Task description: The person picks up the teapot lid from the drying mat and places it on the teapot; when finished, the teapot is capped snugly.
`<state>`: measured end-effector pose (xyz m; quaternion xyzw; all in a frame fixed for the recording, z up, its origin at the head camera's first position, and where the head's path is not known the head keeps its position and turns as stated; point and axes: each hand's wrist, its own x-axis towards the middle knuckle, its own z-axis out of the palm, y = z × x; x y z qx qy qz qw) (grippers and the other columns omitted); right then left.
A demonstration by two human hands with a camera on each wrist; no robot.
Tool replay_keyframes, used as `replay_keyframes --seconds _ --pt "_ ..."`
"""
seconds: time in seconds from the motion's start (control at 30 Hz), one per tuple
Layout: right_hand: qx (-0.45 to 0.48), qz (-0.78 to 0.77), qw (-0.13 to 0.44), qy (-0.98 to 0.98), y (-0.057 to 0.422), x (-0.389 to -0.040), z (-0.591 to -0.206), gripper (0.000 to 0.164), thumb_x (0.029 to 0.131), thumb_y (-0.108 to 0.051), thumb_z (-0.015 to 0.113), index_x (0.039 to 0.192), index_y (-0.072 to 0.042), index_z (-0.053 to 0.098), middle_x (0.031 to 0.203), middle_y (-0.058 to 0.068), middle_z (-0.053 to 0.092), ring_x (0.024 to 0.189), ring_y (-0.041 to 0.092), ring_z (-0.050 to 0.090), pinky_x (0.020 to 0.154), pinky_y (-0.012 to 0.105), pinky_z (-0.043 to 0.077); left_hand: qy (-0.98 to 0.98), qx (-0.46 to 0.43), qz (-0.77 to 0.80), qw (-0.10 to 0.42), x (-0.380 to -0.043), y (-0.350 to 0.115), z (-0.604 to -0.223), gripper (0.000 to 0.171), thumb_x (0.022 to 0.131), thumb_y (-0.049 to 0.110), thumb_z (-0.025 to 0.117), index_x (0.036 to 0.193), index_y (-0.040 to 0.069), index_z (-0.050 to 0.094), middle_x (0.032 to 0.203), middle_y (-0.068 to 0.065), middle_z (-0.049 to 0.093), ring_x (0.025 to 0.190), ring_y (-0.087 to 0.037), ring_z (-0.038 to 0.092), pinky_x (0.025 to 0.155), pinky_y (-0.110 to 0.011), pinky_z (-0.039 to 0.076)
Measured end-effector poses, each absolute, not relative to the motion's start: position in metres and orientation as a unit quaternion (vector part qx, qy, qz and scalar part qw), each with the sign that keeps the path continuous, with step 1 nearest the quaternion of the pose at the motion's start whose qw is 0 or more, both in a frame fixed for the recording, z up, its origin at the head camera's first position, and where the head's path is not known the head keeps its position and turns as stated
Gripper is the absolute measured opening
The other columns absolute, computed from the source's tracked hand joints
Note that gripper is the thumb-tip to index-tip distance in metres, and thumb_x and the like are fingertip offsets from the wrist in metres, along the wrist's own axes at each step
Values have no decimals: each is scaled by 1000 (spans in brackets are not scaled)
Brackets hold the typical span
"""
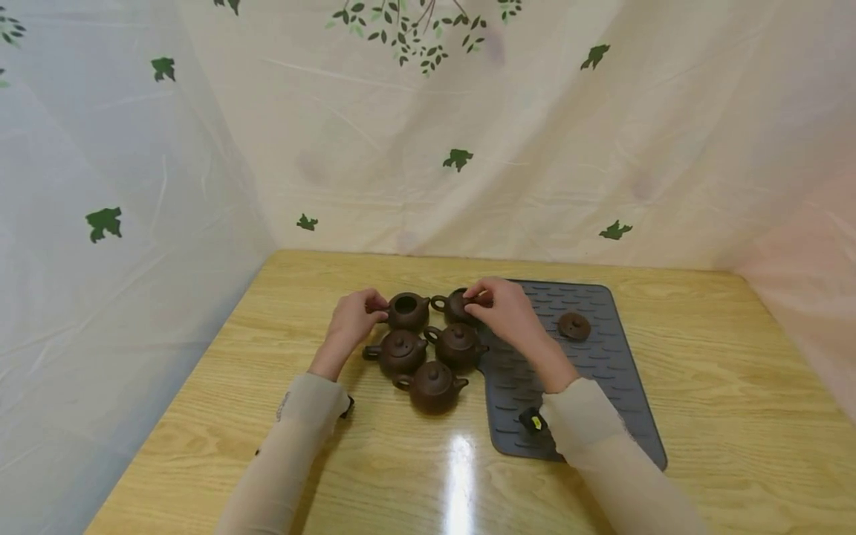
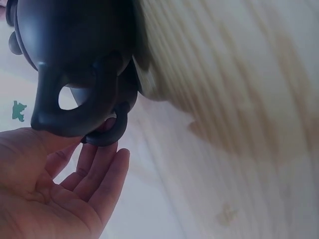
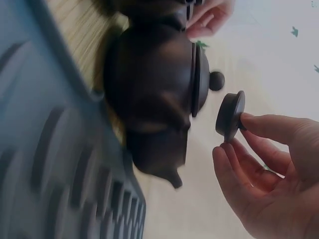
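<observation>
At the back left of a cluster of brown teapots, my left hand [image 1: 352, 323] holds the handle of a lidless teapot [image 1: 405, 312]. In the left wrist view, fingers curl at that handle [image 2: 113, 133], while a nearer teapot's handle [image 2: 82, 122] hides the thumb's tip. My right hand [image 1: 506, 310] pinches a small dark lid [image 3: 229, 117] by its knob. This lid is tilted and apart from the pots in the right wrist view. Just below the right hand is the back right teapot [image 1: 457, 306], with its opening partly hidden by the fingers.
Lidded teapots stand at middle left [image 1: 401, 355], middle right [image 1: 458, 348] and front [image 1: 435, 390], close together. A grey ridged mat [image 1: 602, 379] lies to the right, with another brown lid [image 1: 574, 325] on it. Behind the wooden table [image 1: 200, 416] hangs a leaf-patterned cloth [image 1: 401, 186].
</observation>
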<state>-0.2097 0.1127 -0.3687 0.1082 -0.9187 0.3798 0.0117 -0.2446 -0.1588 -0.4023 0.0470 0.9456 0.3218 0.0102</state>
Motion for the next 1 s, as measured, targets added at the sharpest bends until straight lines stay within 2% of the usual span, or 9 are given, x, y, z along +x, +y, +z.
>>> replay_keyframes --seconds 0.17,0.37,0.53,1.0 --pt "116 400 -6 -909 92 -221 -372 16 95 -17 69 109 -11 69 113 10 71 103 26 69 85 41 57 946 46 320 11 -244 -159 -404 12 93 12 70 105 9 71 108 -11 74 106 -29 68 92 -44 55" --pt "113 405 -19 -907 66 -235 -374 13 95 -18 68 107 -13 69 115 9 70 105 25 69 79 38 59 949 44 311 12 -244 -159 -403 13 93 14 70 105 10 71 108 -10 75 106 -29 68 89 -43 56" --pt "132 404 -24 -905 46 -246 -376 12 96 -18 68 106 -13 70 116 7 70 106 25 68 82 38 59 950 48 309 8 -244 -159 -401 12 93 14 70 105 10 72 108 -10 75 106 -29 68 86 -43 56" --pt "143 357 -34 -923 21 -260 -386 9 95 -15 68 104 -13 70 111 6 70 104 24 69 85 37 59 952 53 301 2 -246 -159 -401 11 93 12 70 103 8 72 107 -11 75 105 -30 69 92 -45 55"
